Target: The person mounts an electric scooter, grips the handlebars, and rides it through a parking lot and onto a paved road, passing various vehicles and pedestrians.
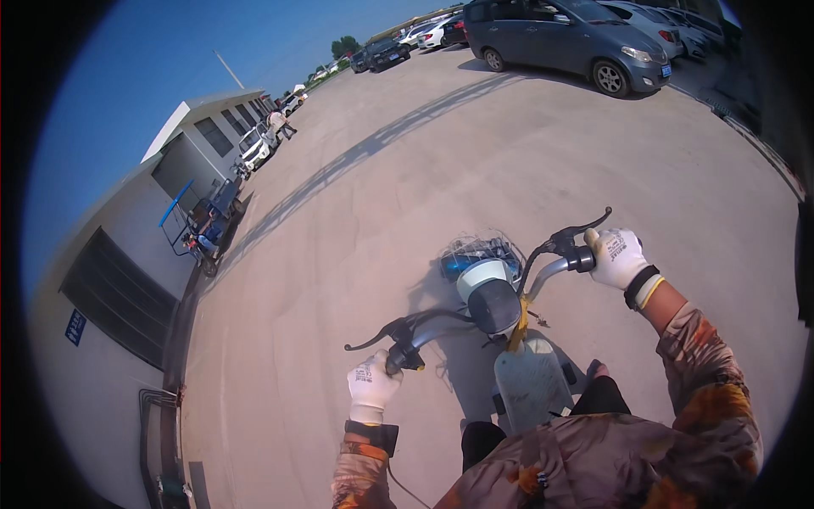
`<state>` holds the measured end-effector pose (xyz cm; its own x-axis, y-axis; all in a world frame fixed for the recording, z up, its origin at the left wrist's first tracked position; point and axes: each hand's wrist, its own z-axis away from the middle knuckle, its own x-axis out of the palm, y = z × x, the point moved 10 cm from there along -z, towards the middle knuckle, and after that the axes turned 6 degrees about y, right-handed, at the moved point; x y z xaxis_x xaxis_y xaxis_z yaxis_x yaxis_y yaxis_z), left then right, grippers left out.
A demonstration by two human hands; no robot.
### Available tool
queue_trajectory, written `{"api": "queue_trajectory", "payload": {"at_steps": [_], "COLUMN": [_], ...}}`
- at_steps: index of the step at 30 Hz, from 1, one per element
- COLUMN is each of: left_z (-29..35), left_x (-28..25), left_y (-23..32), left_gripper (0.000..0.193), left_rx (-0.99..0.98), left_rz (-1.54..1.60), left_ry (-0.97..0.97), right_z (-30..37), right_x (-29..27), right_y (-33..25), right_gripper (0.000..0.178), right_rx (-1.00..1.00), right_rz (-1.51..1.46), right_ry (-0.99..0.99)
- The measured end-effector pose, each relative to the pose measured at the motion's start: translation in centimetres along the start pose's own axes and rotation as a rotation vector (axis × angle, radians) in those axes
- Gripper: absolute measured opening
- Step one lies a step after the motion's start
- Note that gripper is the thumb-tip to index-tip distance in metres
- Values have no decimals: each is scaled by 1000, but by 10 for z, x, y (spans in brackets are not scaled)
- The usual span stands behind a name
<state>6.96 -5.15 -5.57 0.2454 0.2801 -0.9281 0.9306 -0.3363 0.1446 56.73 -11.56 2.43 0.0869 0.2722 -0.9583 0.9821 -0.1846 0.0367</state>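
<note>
I ride or straddle a small scooter, its handlebar (441, 326) spread out before me. My left hand (373, 387), in a white glove, is closed round the left grip beside the black brake lever (373, 337). My right hand (618, 257), gloved alike, wraps the right grip, its fingers off the right brake lever (585, 226). Between them sits a white and dark instrument housing (494, 304) with a yellow strip of material below it. A wire front basket (482, 253) holds something blue. Beneath lies the pale footboard (534, 382); the grips are mostly hidden by my gloves.
Pale concrete ground (339, 246) stretches ahead, crossed by a long shadow. A dark grey van (568, 42) and other cars stand at the far right. Along the left building (127, 229) are a blue three-wheeler (203, 222), a white vehicle (257, 146) and a person (278, 125).
</note>
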Motion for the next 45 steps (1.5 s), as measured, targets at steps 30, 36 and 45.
{"api": "queue_trajectory", "payload": {"at_steps": [30,36,45], "left_z": [42,9,-18], "left_x": [-33,-35,-42], "left_y": [-65,-85,-92], "left_gripper": [18,20,18], "left_rx": [-306,-209,-107], "left_rz": [-204,-226,-272], "left_ry": [-36,-105,-70], "right_z": [-86,-63,-51], "right_x": [61,85,56], "right_y": [-99,-95,-100], "right_gripper": [28,25,35], "right_rx": [-216,-163,-65], "right_rz": [-141,-252,-178], "right_ry": [-148,16,-163]}}
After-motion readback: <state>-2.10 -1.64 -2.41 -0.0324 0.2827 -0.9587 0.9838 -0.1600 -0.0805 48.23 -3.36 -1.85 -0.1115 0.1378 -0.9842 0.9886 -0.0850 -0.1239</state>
